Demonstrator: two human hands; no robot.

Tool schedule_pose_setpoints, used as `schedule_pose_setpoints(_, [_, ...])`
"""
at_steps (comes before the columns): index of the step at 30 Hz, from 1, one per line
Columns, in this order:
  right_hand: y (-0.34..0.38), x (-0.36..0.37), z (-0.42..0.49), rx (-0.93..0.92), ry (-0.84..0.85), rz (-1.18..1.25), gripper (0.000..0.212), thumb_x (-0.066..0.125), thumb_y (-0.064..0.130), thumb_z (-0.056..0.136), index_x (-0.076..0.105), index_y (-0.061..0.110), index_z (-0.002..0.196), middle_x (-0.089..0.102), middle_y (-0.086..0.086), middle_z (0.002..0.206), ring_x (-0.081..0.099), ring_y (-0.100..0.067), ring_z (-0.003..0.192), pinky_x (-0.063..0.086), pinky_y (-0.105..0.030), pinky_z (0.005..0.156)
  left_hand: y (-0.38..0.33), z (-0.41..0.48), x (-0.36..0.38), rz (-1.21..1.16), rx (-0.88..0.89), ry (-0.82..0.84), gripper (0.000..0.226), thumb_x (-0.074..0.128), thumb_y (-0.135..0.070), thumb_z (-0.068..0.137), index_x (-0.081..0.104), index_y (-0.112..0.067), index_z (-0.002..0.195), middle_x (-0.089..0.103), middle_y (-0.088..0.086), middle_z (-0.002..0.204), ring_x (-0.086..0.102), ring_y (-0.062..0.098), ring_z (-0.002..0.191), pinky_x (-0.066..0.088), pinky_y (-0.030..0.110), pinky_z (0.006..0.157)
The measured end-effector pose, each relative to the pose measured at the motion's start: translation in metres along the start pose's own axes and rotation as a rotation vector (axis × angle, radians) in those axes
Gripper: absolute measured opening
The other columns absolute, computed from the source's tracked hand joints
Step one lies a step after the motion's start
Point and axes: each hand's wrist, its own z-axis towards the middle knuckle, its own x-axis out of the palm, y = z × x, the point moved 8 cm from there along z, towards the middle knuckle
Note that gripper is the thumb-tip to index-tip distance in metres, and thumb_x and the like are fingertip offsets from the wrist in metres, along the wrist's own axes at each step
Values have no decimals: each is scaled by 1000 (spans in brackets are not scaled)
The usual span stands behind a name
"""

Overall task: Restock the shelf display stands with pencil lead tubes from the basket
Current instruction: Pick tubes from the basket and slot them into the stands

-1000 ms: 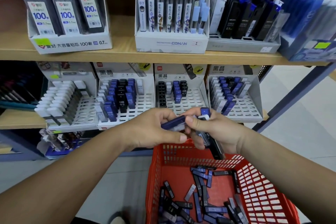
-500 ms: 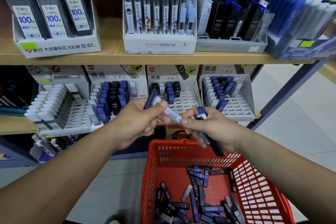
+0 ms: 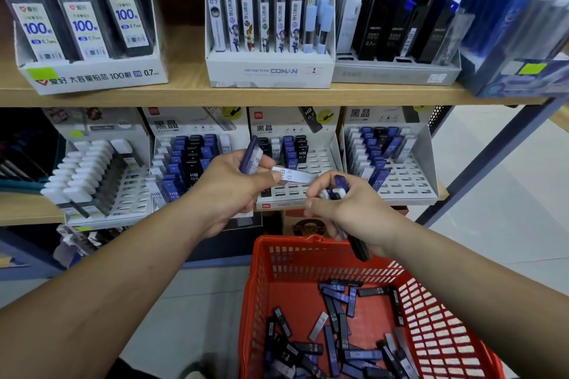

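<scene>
Red perforated plastic for the basket point(image 3: 277, 244), low in the view, with a loose heap of flat lead tubes point(image 3: 335, 320) on its floor: black, blue and frosted clear, several printed "HB 0.7". Above its rim, left hand point(image 3: 234, 191) curled round a blue tube point(image 3: 250, 157) marked "HB 0.7", nearly upright, and pinching under the thumb one end of a frosted white tube point(image 3: 294, 176), also reading "HB 0.7", its far end just beside the right hand point(image 3: 348, 209). Right hand clamped on a small bundle of tubes point(image 3: 341, 184), blue and white caps poking out on top, a glossy black end jutting below the palm. Behind, on the lower shelf point(image 3: 27, 209) of pale wood, white slotted card stands: left stand point(image 3: 172, 124) with caps marked "HB 0.5", middle stand point(image 3: 320, 160) with "HB 0.7" on header and caps, right stand point(image 3: 406, 175) with blue and clear tubes. On the upper shelf point(image 3: 184, 95), a carton point(image 3: 92, 77) printed "100" and "0.7", a white box point(image 3: 271, 71) lettered "DETECTIVE CONAN", and a grey tray point(image 3: 394, 74) of black tubes.
</scene>
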Motion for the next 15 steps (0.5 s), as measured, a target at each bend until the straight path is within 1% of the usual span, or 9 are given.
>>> schedule_pose_setpoints(2, [-1,3,5,-12,1,-76,7,72,12,95,65,10,98,73,-18,80,48,-20,44,42,-29,46,-4,5,-1,53,69,-55,13,77,-9,92,70,-12,102,64,-2,66,42,7,41,37,21,41])
schedule_pose_setpoints(4, [-3,-3,12,-36,-46,-150,8,72,16,96,65,12,97,64,0,57,47,-18,44,42,-27,45,-12,12,-7,157,172,-150,8,77,-12,92,72,-15,98,63,-4,70,48,0,44,41,17,44])
schedule_pose_setpoints(5, [-4,-7,16,-53,-77,-165,8,71,18,97,65,13,98,57,11,51,45,-15,44,41,-26,45,-16,17,-9,216,221,-193,7,77,-13,93,72,-15,97,64,-2,74,49,-1,46,42,16,45])
schedule_pose_setpoints(6, [-5,-10,21,-73,-101,-166,8,71,20,97,66,14,101,55,16,51,45,-11,45,42,-23,46,-20,23,-11,276,261,-224,6,77,-13,93,72,-15,96,65,1,77,49,0,47,43,15,46])
schedule_pose_setpoints(8, [-8,-12,30,-111,-136,-164,13,70,22,98,68,15,108,61,17,72,51,2,55,44,-15,58,-24,36,-11,374,315,-262,6,75,-12,94,71,-16,95,69,0,83,54,-2,54,45,10,51])
schedule_pose_setpoints(9, [-10,-12,35,-130,-154,-189,18,70,24,98,69,15,113,64,13,87,57,5,70,47,-15,69,-26,42,-10,389,335,-275,8,74,-11,94,71,-18,96,70,-5,86,58,-4,62,45,5,55])
schedule_pose_setpoints(11, [-18,-12,46,-146,-181,-309,31,71,33,96,69,17,122,67,8,113,63,-4,103,50,-23,94,-28,52,-4,402,383,-283,11,74,-12,94,71,-22,96,70,-11,90,62,-5,76,47,6,66])
schedule_pose_setpoints(13, [-26,-13,53,-128,-185,-393,34,70,39,95,70,19,122,69,6,121,62,-13,116,50,-32,104,-26,62,3,484,427,-277,8,73,-14,95,73,-21,98,73,-6,92,67,7,84,53,20,76])
schedule_pose_setpoints(15, [-31,-17,57,-107,-174,-383,24,69,39,96,70,22,113,70,8,117,63,-15,115,51,-34,102,-22,71,4,571,444,-282,13,71,-14,96,75,-18,108,73,-4,98,67,14,95,54,26,84])
